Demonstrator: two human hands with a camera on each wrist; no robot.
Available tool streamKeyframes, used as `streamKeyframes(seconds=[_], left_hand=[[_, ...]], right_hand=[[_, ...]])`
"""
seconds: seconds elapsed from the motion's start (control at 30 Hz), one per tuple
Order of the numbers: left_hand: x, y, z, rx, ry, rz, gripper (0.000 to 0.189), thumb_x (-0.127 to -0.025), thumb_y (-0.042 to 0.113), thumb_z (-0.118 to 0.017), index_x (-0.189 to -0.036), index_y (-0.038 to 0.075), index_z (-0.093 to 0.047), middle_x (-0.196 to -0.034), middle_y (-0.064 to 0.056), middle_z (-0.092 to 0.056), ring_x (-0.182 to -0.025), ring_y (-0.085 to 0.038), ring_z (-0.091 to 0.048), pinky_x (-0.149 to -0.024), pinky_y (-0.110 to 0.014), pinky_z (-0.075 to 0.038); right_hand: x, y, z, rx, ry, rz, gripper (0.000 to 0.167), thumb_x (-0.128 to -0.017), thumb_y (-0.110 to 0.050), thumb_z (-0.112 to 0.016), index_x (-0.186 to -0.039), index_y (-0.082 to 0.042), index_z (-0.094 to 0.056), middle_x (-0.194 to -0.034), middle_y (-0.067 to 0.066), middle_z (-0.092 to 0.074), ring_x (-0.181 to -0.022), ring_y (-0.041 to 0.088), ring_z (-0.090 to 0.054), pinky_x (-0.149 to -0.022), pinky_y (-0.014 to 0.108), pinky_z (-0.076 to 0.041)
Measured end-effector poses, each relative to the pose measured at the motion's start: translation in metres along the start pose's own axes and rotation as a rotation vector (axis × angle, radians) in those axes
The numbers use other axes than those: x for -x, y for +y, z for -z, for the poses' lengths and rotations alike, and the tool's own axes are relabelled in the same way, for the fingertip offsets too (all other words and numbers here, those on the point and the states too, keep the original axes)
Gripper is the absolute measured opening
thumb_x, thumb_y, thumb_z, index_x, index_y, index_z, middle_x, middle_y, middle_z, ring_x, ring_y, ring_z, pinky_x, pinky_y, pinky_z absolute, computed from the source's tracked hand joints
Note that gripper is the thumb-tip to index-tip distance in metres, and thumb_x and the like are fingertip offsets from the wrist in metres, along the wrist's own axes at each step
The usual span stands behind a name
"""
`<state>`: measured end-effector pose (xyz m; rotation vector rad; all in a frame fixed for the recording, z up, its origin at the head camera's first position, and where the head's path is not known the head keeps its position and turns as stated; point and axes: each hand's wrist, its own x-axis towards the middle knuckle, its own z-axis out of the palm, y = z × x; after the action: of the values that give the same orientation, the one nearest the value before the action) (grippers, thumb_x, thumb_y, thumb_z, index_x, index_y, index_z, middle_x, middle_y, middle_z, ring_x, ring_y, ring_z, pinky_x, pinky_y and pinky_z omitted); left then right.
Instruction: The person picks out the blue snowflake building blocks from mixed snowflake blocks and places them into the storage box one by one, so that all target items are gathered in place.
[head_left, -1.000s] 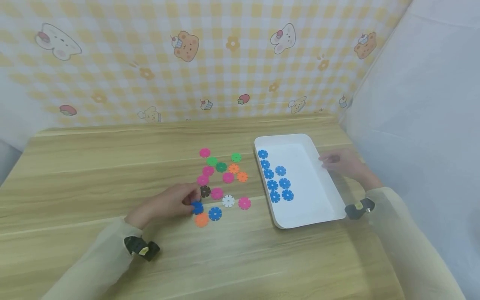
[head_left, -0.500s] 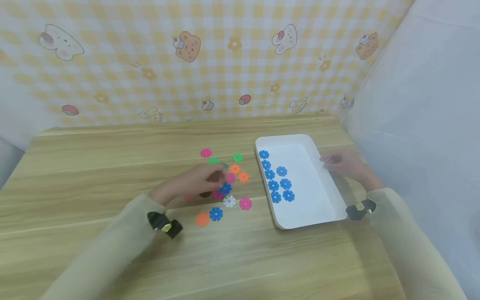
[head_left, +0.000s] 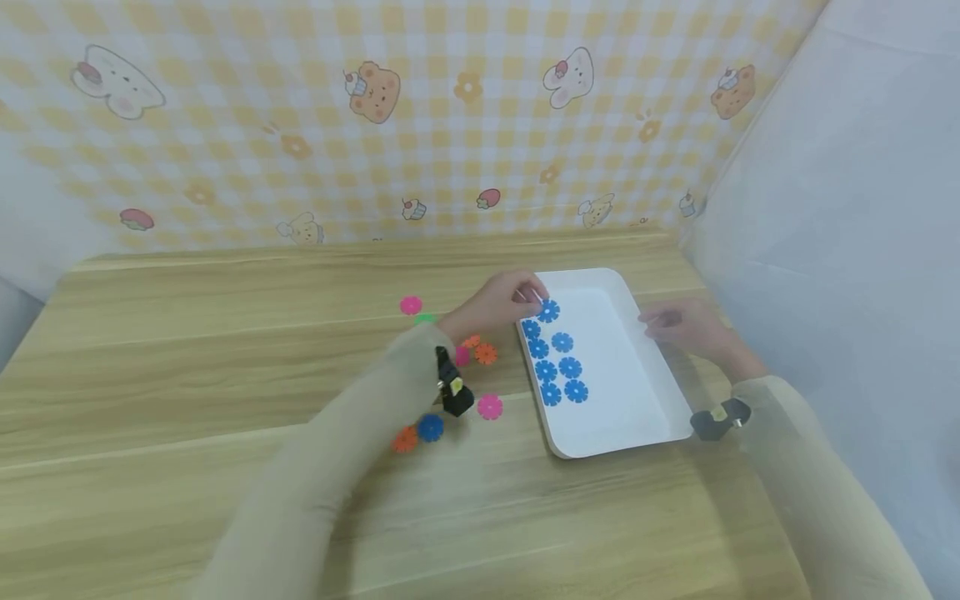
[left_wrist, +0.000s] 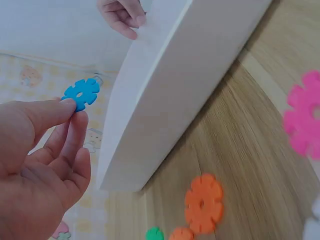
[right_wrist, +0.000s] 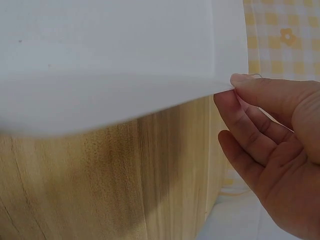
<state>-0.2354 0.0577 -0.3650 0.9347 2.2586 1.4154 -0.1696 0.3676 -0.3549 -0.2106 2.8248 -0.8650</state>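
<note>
My left hand (head_left: 504, 302) pinches a blue notched plastic disc (left_wrist: 82, 94) between thumb and fingers, over the far left corner of the white tray (head_left: 630, 417). Thumb and index finger of my right hand (right_wrist: 280, 125) pinch the tray's right rim. Inside the tray, several blue discs (head_left: 546, 371) lie in two columns along the left wall; the held disc overlaps the far end of them in the head view. Left of the tray, on the table, lie a blue disc (head_left: 431, 427), pink discs (head_left: 490, 407) and orange discs (head_left: 486, 353). My left forearm hides other discs there.
The wooden table (head_left: 187, 350) ends at a yellow checked cloth (head_left: 300, 108) behind and a white sheet (head_left: 840, 208) on the right. A pink disc (head_left: 411, 305) and a partly covered green disc (head_left: 425, 318) lie beyond my left forearm.
My left hand has carried the blue disc from the loose discs on the left, up and rightward to over the tray. The right hand and tray have stayed in place.
</note>
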Motion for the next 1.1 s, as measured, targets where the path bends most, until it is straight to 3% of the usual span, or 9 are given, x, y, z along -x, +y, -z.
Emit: streamKeyframes(seconds=[0.2, 0.4, 0.6, 0.8, 1.1], left_hand=[[-0.027, 0.002, -0.016, -0.001, 0.01, 0.059, 0.019, -0.09, 0.007, -0.055, -0.109, 0.003, -0.057, -0.102, -0.007, -0.058, -0.095, -0.017, -0.055, -0.075, -0.021, -0.048], [-0.042, 0.003, -0.027, -0.106, -0.026, 0.107, 0.017, -0.09, 0.003, -0.053, -0.106, 0.003, -0.058, -0.1, -0.008, -0.058, -0.091, -0.018, -0.055, -0.072, -0.021, -0.047], [-0.049, 0.0, -0.033, -0.208, -0.066, 0.168, 0.017, -0.089, 0.0, -0.052, -0.104, 0.003, -0.06, -0.097, -0.006, -0.058, -0.089, -0.016, -0.054, -0.073, -0.022, -0.045], [-0.048, 0.003, -0.035, -0.296, -0.107, 0.199, 0.02, -0.09, -0.001, -0.049, -0.105, 0.002, -0.062, -0.106, -0.007, -0.058, -0.096, -0.017, -0.053, -0.085, -0.024, -0.043], [-0.046, 0.007, -0.039, -0.391, -0.106, 0.256, 0.024, -0.09, -0.001, -0.047, -0.108, 0.004, -0.063, -0.113, -0.005, -0.059, -0.108, -0.018, -0.052, -0.096, -0.027, -0.038]], right_hand=[[-0.001, 0.002, 0.0, -0.008, -0.002, 0.002, 0.029, -0.086, -0.006, -0.062, -0.111, 0.007, -0.059, -0.105, 0.024, -0.062, -0.094, 0.037, -0.058, -0.081, 0.046, -0.047], [-0.001, 0.003, -0.001, -0.032, -0.001, 0.011, 0.029, -0.085, -0.005, -0.062, -0.111, 0.007, -0.059, -0.106, 0.024, -0.061, -0.095, 0.037, -0.058, -0.082, 0.047, -0.047], [-0.001, 0.004, -0.001, -0.024, -0.002, -0.003, 0.029, -0.085, -0.006, -0.062, -0.111, 0.007, -0.06, -0.107, 0.024, -0.061, -0.096, 0.038, -0.057, -0.082, 0.048, -0.046], [0.0, 0.004, 0.0, -0.028, -0.007, -0.01, 0.029, -0.086, -0.006, -0.062, -0.111, 0.007, -0.059, -0.106, 0.024, -0.061, -0.096, 0.038, -0.057, -0.082, 0.048, -0.047], [-0.002, 0.005, -0.001, -0.007, 0.008, 0.017, 0.027, -0.085, -0.004, -0.062, -0.109, 0.007, -0.061, -0.101, 0.023, -0.063, -0.092, 0.036, -0.059, -0.079, 0.045, -0.048]])
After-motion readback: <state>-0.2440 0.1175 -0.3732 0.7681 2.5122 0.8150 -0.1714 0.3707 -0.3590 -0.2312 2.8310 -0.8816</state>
